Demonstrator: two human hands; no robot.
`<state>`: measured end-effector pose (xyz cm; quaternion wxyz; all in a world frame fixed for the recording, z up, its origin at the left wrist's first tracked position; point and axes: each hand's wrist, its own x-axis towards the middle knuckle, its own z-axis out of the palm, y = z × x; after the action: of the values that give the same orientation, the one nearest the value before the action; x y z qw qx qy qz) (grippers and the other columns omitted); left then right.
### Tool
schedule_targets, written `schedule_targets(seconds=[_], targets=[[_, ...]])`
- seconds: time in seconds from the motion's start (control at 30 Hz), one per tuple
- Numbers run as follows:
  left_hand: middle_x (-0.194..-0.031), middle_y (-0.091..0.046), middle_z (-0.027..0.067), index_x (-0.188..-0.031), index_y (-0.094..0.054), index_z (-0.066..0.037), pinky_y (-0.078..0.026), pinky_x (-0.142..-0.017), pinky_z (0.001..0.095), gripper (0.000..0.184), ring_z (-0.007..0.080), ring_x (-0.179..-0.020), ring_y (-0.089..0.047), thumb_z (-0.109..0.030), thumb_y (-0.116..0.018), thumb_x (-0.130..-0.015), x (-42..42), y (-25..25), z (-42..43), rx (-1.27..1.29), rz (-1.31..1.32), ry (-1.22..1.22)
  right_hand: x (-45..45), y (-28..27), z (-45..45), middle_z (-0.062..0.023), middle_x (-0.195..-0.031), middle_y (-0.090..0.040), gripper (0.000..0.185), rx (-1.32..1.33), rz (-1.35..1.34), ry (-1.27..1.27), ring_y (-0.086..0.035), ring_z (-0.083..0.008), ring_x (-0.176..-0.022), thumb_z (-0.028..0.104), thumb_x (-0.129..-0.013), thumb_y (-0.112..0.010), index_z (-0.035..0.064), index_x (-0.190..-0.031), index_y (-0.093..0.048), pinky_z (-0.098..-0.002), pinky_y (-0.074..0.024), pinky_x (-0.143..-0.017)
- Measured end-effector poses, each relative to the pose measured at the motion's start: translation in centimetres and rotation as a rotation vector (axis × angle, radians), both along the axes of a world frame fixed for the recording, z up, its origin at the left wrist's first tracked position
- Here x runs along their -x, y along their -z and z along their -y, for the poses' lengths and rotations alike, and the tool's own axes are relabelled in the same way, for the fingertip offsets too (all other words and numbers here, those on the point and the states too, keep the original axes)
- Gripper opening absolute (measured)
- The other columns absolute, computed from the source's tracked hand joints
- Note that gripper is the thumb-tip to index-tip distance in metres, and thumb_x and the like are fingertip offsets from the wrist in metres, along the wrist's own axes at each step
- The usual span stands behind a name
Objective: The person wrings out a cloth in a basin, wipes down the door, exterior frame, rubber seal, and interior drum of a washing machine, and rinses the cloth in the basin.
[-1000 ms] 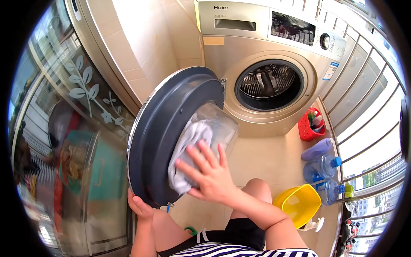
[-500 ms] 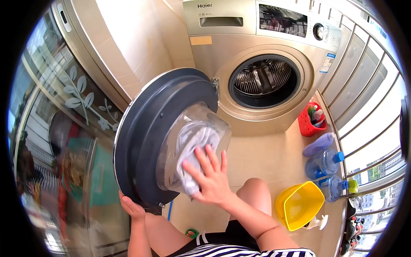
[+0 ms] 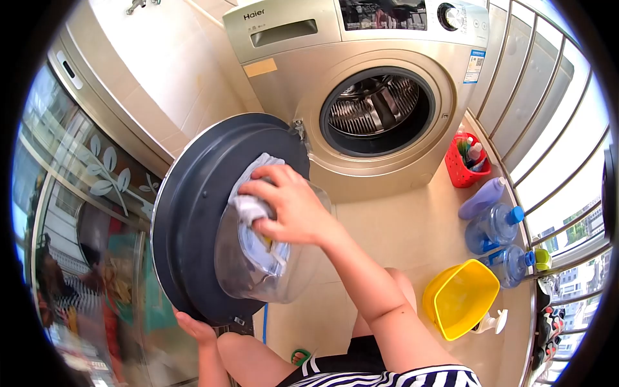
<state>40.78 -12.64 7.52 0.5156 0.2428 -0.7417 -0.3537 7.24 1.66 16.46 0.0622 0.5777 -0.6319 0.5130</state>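
My right hand (image 3: 284, 203) is closed on a light grey cloth (image 3: 261, 169), bunched against the upper side of the clear bowl of the washing machine door glass (image 3: 300, 251). The cloth reaches onto the dark inner ring around the glass. The round washing machine door (image 3: 184, 238) is swung wide to the left on its hinge. At its lower edge my left hand (image 3: 195, 329) grips the rim, some fingers hidden behind it. Behind stands the washing machine (image 3: 290, 84), its metal drum (image 3: 374, 109) showing through the opening.
On the right are a red basket (image 3: 461, 169) with bottles, a purple bottle (image 3: 482, 198), two large clear water bottles (image 3: 487, 229) and a yellow basin (image 3: 461, 303) beside a white pump top (image 3: 496, 321). Metal railings (image 3: 548, 213) run along that side. A glass sliding door (image 3: 84, 213) borders the left.
My right hand has moved up and left with the cloth, from flat on the glass bowl's front to a bunched grip at its upper side. The view has shifted slightly.
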Motion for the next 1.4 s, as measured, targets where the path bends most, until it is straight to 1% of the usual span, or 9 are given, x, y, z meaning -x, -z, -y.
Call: schedule_targets(seconds=[0.17,0.27,0.37,0.53,0.77,0.9,0.97,1.23,1.4], targets=[[-0.145,-0.036,0.0221,-0.141,-0.030,0.011,-0.030,-0.110,0.0380,0.067,0.0307,-0.134,-0.038,-0.043,-0.017,-0.103,-0.3,0.1,-0.3,0.013,0.039,-0.048,7.7,6.0,1.8,-0.0127,-0.121,-0.055,0.044,-0.101,0.715,-0.177,-0.053,-0.0248,-0.114,0.039,-0.087,-0.054,0.0063,-0.115,-0.061,-0.0311,-0.0398,-0.098],[-0.145,-0.036,0.0220,-0.141,-0.030,0.011,-0.031,-0.110,0.0381,0.067,0.0307,-0.133,-0.038,-0.043,-0.018,-0.103,-1.0,0.6,0.2,-0.031,0.070,-0.057,10.0,10.2,1.8,-0.0017,-0.105,-0.061,0.045,-0.209,1.237,-0.266,-0.058,-0.0158,-0.091,0.046,-0.090,-0.052,0.0111,-0.117,-0.060,-0.0287,-0.0446,-0.088],[-0.144,-0.037,0.0218,-0.141,-0.030,0.010,-0.031,-0.109,0.0380,0.067,0.0306,-0.132,-0.039,-0.043,-0.018,-0.103,-1.2,0.8,0.6,0.039,0.092,-0.116,9.3,17.0,2.5,-0.0063,-0.114,-0.062,0.051,0.011,1.677,-0.392,-0.056,-0.0206,-0.108,0.047,-0.088,-0.056,0.0093,-0.123,-0.059,-0.0344,-0.0424,-0.096],[-0.143,-0.038,0.0216,-0.141,-0.031,0.010,-0.031,-0.109,0.0377,0.066,0.0306,-0.131,-0.040,-0.043,-0.017,-0.103,-0.6,0.1,0.0,-0.017,0.067,-0.054,3.9,21.2,0.6,-0.0096,-0.139,-0.046,0.064,0.127,1.990,-0.406,-0.047,-0.0324,-0.124,0.057,-0.093,-0.035,0.0130,-0.138,-0.045,-0.0560,-0.0350,-0.105],[-0.136,-0.047,0.0183,-0.134,-0.040,0.008,-0.035,-0.105,0.0369,0.063,0.0275,-0.124,-0.047,-0.043,-0.021,-0.104,0.1,0.0,0.1,0.078,0.037,-0.126,-8.5,24.0,-0.2,-0.0081,-0.140,-0.047,0.065,0.532,2.263,-0.447,-0.042,-0.0300,-0.129,0.058,-0.095,-0.023,0.0139,-0.138,-0.043,-0.0486,-0.0356,-0.105],[-0.136,-0.046,0.0185,-0.135,-0.039,0.008,-0.035,-0.105,0.0376,0.063,0.0278,-0.124,-0.047,-0.044,-0.020,-0.104,-0.6,1.1,0.9,0.073,0.038,-0.153,-15.7,18.7,-1.6,-0.0054,-0.140,-0.047,0.067,0.623,2.503,-0.357,-0.042,-0.0269,-0.130,0.062,-0.095,-0.023,0.0146,-0.138,-0.043,-0.0472,-0.0310,-0.109],[-0.147,-0.032,0.0242,-0.141,-0.027,0.013,-0.026,-0.113,0.0382,0.070,0.0321,-0.137,-0.033,-0.044,-0.018,-0.103,-0.8,1.0,0.8,-0.006,-0.001,-0.023,-15.7,19.4,-1.3,-0.0042,-0.139,-0.048,0.066,0.651,2.447,-0.255,-0.043,-0.0258,-0.129,0.063,-0.095,-0.025,0.0154,-0.138,-0.043,-0.0476,-0.0315,-0.108],[-0.145,-0.034,0.0247,-0.140,-0.028,0.013,-0.029,-0.111,0.0380,0.071,0.0327,-0.135,-0.036,-0.047,-0.019,-0.103,-0.4,0.6,0.5,0.041,0.055,-0.063,-4.2,17.5,-0.3,-0.0098,-0.140,-0.044,0.066,0.358,1.635,0.227,-0.041,-0.0250,-0.129,0.053,-0.099,-0.035,0.0015,-0.141,-0.037,-0.0359,-0.0281,-0.111],[-0.145,-0.035,0.0244,-0.140,-0.028,0.013,-0.029,-0.111,0.0380,0.071,0.0325,-0.135,-0.036,-0.046,-0.019,-0.103,-1.0,1.4,0.9,0.026,0.027,-0.036,-8.4,7.3,-1.0,-0.0252,-0.152,0.000,0.072,0.046,0.641,0.409,0.000,-0.0419,-0.141,0.043,-0.096,-0.043,-0.0038,-0.147,-0.022,-0.0497,-0.0074,-0.113]])
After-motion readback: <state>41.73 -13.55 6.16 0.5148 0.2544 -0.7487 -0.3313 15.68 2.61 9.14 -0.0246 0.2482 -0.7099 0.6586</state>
